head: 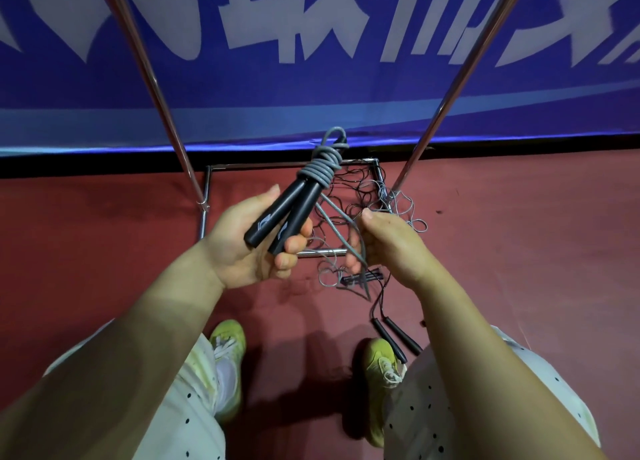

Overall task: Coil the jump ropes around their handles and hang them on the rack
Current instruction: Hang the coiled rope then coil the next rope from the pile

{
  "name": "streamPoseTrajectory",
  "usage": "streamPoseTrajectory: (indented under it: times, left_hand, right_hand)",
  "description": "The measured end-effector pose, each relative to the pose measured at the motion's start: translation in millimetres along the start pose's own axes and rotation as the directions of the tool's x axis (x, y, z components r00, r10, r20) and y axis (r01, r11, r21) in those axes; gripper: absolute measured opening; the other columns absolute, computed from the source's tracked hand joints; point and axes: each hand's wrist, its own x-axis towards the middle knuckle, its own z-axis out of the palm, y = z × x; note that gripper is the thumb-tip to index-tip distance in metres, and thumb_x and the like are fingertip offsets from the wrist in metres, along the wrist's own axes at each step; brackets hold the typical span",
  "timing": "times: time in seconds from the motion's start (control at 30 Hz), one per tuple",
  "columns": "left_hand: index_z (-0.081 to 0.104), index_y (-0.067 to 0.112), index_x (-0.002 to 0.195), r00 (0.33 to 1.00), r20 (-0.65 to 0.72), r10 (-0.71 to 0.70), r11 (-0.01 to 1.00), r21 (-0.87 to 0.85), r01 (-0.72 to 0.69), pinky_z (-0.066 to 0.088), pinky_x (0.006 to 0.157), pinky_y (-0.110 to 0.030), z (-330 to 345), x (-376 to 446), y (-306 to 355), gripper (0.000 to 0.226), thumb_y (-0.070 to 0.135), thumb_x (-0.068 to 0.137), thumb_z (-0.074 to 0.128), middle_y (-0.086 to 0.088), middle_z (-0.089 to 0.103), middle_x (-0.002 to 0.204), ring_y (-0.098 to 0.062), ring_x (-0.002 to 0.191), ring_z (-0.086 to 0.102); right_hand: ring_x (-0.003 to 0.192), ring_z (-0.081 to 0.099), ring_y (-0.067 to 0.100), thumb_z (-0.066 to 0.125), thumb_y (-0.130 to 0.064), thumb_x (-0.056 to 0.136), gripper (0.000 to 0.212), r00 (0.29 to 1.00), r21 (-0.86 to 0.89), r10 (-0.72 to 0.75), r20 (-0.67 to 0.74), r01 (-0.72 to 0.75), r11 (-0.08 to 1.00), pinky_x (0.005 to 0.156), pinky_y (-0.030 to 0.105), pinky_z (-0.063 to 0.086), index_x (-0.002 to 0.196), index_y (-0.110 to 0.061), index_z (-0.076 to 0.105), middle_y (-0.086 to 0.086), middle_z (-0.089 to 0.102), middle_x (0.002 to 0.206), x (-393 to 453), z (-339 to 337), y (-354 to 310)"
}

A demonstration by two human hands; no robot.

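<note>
My left hand (249, 248) grips the two black handles (282, 215) of a jump rope, held together and pointing up to the right. Grey rope (320, 166) is wound in several turns around the handles' tops, with a loop sticking up. A loose strand of that grey rope (337, 232) runs down to my right hand (388, 243), which pinches it. The rack's two slanted chrome poles (152, 88) rise left and right from a square chrome base frame (207, 189) on the floor.
Tangled thin black and grey ropes (363, 192) lie across the rack's base. Another rope's two black handles (394, 336) rest on the red floor beside my right yellow shoe (382, 364). A blue banner (311, 88) hangs behind the rack.
</note>
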Motion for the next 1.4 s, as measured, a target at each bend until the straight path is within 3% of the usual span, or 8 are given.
streamPoseTrajectory:
  times: [0.3,0.63,0.73,0.87,1.03,1.17,1.27,1.4]
  left_hand:
    - [0.06,0.009,0.077,0.992,-0.129,0.015,1.0,0.013,-0.013,0.038,0.044,-0.021,-9.8,-1.1,4.2,0.055,0.057,0.085,0.034,0.0,0.051,0.057,-0.012,0.04,0.046]
    - [0.062,0.013,0.077,0.871,-0.44,0.217,0.847,0.528,0.055,0.04,0.053,-0.024,-4.8,25.9,-14.4,0.052,0.049,0.1,0.031,0.002,0.06,0.054,-0.011,0.043,0.052]
    - [0.058,0.014,0.076,0.847,-0.428,0.314,0.765,0.642,0.041,0.038,0.047,-0.021,-0.9,32.6,-18.1,0.047,0.043,0.102,0.031,-0.001,0.06,0.058,-0.012,0.044,0.053]
    - [0.054,0.02,0.079,0.831,-0.364,0.421,0.567,0.821,0.073,0.043,0.071,-0.035,-0.1,38.4,-22.4,0.037,0.044,0.1,0.035,0.001,0.058,0.072,-0.019,0.068,0.054]
    - [0.055,0.023,0.105,0.765,-0.366,0.53,0.436,0.891,0.124,0.041,0.078,-0.032,9.0,34.7,-23.9,0.026,0.044,0.097,0.042,0.01,0.054,0.082,-0.017,0.085,0.053]
    - [0.055,0.029,0.1,0.742,-0.336,0.58,0.429,0.9,0.073,0.04,0.073,-0.029,5.0,32.5,-21.3,0.016,0.043,0.092,0.053,0.008,0.058,0.089,-0.015,0.086,0.056]
    - [0.052,0.034,0.095,0.679,-0.279,0.679,0.35,0.936,0.035,0.039,0.071,-0.028,2.8,32.9,-26.4,0.025,0.041,0.079,0.07,0.012,0.05,0.091,-0.014,0.08,0.055]
    - [0.057,0.03,0.099,0.614,-0.187,0.767,0.256,0.966,-0.026,0.052,0.075,-0.039,3.5,32.8,-25.8,0.035,0.042,0.071,0.075,0.011,0.047,0.089,-0.018,0.079,0.057]
  right_hand:
    - [0.046,0.022,0.008,0.04,-0.031,0.102,0.036,1.0,-0.08,0.009,0.019,-0.007,0.997,0.044,0.022,0.017,0.085,-0.014,0.067,-0.002,0.032,0.056,0.0,9.4,-4.8]
    - [0.047,0.031,0.007,0.037,-0.043,0.101,0.042,1.0,-0.269,-0.02,-0.004,0.018,0.963,0.047,0.021,0.034,0.079,-0.014,0.058,-0.006,0.031,0.056,-10.5,20.7,-17.3]
    - [0.051,0.021,0.012,0.037,-0.056,0.089,0.052,1.0,-0.119,0.009,-0.016,-0.011,0.993,0.05,0.03,0.016,0.084,-0.01,0.061,-0.002,0.025,0.06,-10.2,19.9,-16.7]
    - [0.049,0.014,0.013,0.035,-0.063,0.085,0.064,0.995,-0.026,0.061,-0.078,-0.063,0.998,0.051,0.032,0.01,0.089,-0.007,0.064,-0.004,0.021,0.054,-8.7,16.7,-17.3]
    - [0.044,0.024,0.009,0.029,-0.047,0.101,0.054,0.99,-0.1,0.042,-0.133,-0.055,0.993,0.046,0.023,0.038,0.1,-0.012,0.069,-0.008,0.025,0.049,-9.5,18.9,-19.2]
    - [0.043,0.028,0.005,0.035,-0.045,0.1,0.064,0.972,-0.173,0.017,-0.235,-0.059,0.983,0.056,0.021,0.049,0.095,0.014,0.059,-0.012,0.028,0.047,-7.5,23.5,-19.3]
    - [0.043,0.027,0.006,0.043,-0.046,0.098,0.054,0.939,-0.173,-0.029,-0.343,-0.033,0.984,0.048,0.021,0.036,0.058,-0.014,0.06,-0.012,0.026,0.046,-5.6,33.1,-20.0]
    - [0.045,0.035,0.005,0.05,-0.041,0.096,0.042,0.89,-0.268,-0.128,-0.438,0.007,0.964,0.049,0.024,0.029,0.064,-0.017,0.065,-0.013,0.04,0.039,-0.6,39.4,-19.6]
